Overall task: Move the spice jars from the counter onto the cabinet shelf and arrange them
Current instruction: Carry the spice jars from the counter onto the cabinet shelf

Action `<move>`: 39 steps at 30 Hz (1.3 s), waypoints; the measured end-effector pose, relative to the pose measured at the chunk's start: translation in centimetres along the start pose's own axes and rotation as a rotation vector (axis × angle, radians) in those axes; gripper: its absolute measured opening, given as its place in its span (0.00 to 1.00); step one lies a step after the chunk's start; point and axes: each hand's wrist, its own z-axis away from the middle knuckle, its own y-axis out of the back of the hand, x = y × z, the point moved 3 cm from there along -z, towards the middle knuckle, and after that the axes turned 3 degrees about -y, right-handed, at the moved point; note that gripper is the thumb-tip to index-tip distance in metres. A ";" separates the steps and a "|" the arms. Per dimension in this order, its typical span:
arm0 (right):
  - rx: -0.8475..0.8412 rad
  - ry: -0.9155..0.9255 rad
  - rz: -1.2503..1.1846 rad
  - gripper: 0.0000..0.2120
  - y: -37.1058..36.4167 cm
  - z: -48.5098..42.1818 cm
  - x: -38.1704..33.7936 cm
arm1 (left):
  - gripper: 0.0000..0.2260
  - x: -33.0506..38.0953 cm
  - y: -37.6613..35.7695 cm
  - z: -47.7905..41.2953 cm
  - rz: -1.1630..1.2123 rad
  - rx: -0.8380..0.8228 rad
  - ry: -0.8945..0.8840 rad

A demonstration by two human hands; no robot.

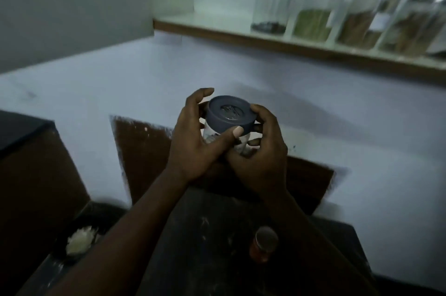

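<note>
Hands, left and right, are both curled round one grey-lidded spice jar, held upright in the air above the desk and below the cabinet shelf. Body looks clear, rigid, light and smooth, so possibly slippery. Grip the sides under the lid, not the lid alone. Tall metal-capped jars line the shelf's right part. Small reddish jar stands on the desk, not yet moved.

Jar label and lid mark are unreadable.
</note>
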 end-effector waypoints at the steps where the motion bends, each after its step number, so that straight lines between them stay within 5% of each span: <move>1: 0.010 0.013 -0.013 0.35 0.2 -1.6 -1.6 | 0.34 1.3 0.6 -1.6 0.021 0.025 -0.027; 11: 0.094 0.166 0.053 0.34 0.6 -18.0 -11.5 | 0.30 9.9 2.6 -18.2 -0.065 0.266 -0.202; 20: -0.043 0.039 0.297 0.34 -3.1 -24.2 -8.6 | 0.32 5.4 0.8 -24.5 -0.227 0.197 -0.057; 29: -0.036 0.075 0.372 0.54 -4.5 -24.4 -6.3 | 0.35 3.1 -0.5 -25.7 -0.270 0.237 -0.079; 39: 0.060 0.082 0.490 0.46 -5.2 -24.6 -5.6 | 0.45 0.6 -1.4 -27.7 -0.459 0.072 0.045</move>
